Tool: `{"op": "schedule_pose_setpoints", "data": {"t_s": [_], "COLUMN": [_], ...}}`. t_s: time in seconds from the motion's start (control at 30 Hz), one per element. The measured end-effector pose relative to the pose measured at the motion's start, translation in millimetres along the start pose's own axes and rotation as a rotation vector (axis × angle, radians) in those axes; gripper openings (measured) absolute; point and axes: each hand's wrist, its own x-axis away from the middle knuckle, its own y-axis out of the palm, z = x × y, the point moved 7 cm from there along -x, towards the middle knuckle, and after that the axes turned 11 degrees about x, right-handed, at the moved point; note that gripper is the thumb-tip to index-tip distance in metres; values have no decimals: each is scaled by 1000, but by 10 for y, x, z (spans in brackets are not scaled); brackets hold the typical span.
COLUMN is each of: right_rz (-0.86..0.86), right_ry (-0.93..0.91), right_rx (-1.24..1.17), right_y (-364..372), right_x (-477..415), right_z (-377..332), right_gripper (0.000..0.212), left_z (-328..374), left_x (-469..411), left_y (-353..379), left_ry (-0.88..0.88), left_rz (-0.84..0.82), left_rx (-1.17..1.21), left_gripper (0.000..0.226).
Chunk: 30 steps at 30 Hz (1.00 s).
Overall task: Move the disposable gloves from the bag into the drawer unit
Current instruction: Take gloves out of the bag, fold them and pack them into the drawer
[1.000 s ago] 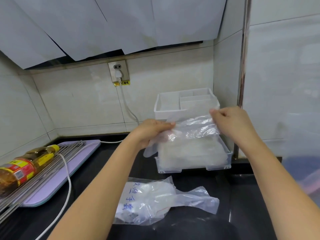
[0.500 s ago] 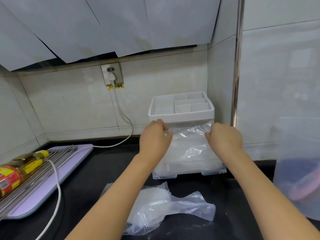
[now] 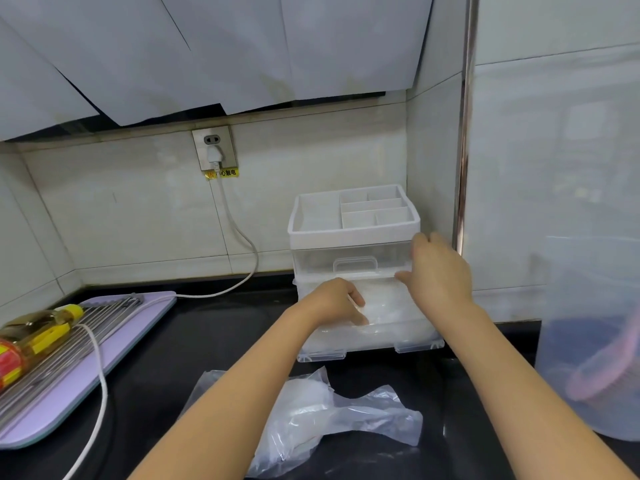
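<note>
Head camera: the drawer unit (image 3: 353, 237) stands in the back corner of the black counter (image 3: 214, 341). Its bottom drawer (image 3: 419, 346) is pulled out, with a heap of clear gloves (image 3: 394, 310) lying in it, so much of the moving looks done. The bag (image 3: 346, 417) lies crumpled on the counter in front and seems to hold a pale wad, so more may be left, and the drawer is not yet pushed in. The left hand (image 3: 336, 299) rests on the gloves with fingers bent down. I cannot tell whether it pinches them. The right hand (image 3: 440, 268) is spread and holds nothing, hovering by the unit's right side.
</note>
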Motion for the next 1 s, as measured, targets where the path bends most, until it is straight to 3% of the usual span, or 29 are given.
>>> {"op": "schedule_pose_setpoints", "data": {"t_s": [0.07,0.1,0.17,0.23,0.3,0.5,0.6,1.0], "right_rz": [37,-45,-352,-636,-738,-785,-757,-703], "right_ry": [-101,-157,-263,-324,-324,-233,-149,-81], "right_rx": [-206,-301,-352,-244,-166,-137,-107,-174], "right_y": [-102,-84,123,395,552,627,695,628], "right_x": [14,28,124,270,327,260,197,173], "right_z": [-127,-211,-411,-533,-549,-396,-297,-272], "right_gripper": [15,9,21,28,32,38,41,42], "left_z": [-28,-31,-24,-4,17,-47,-57,-64], "left_x": [-26,-34,-39,-39,-28,-14,-22,-22], "left_y": [38,55,72,82,88,80,46,69], "left_ry": [16,29,57,85,106,23,-49,-94], "left_rz": [-11,-13,-20,-29,-51,-148,-127,-17], "left_rx": [-14,-19,-42,-54,-39,-267,-428,-97], "left_gripper": [31,31,22,16,13,55,55,84]}}
